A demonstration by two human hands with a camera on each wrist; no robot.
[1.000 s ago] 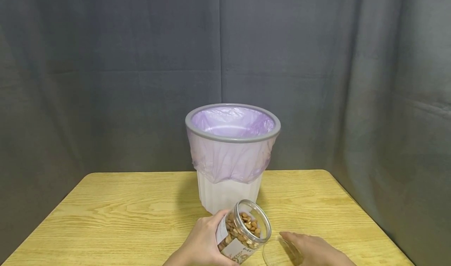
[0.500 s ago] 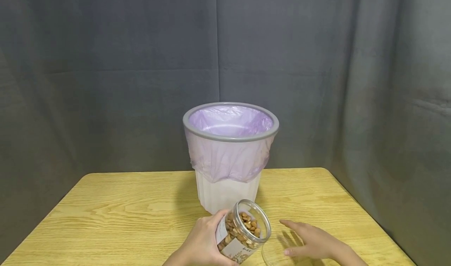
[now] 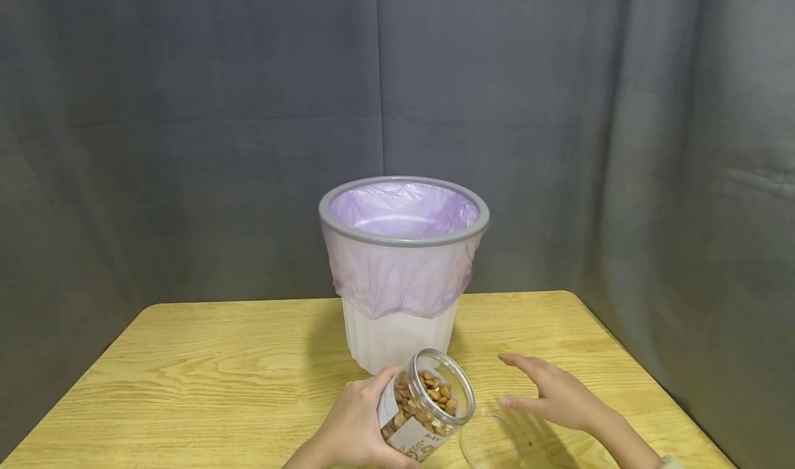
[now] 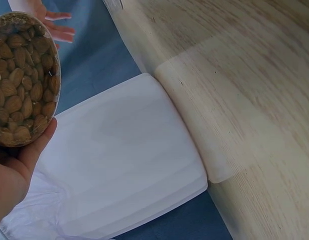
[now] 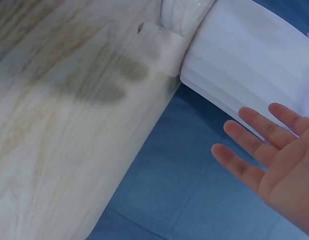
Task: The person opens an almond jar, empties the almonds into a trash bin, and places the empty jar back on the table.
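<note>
Lined bin point(image 3: 402, 276) mid-table point(image 3: 205, 372); open wood either side, seemingly.

The bin point(image 3: 400, 341) has a white, faintly ribbed body and a grey rim, and the bag point(image 3: 397, 276) lining it is pale lilac and see-through. The table point(image 3: 205, 379) is light yellow wood with darker wavy grain. The jar point(image 3: 428, 403) is clear, with a white label printed in brown and green, and the almonds point(image 4: 19, 82) inside are brown and tan. The lid point(image 3: 491, 445) is clear. The curtain point(image 3: 186, 124) behind is dark grey-blue.
</note>
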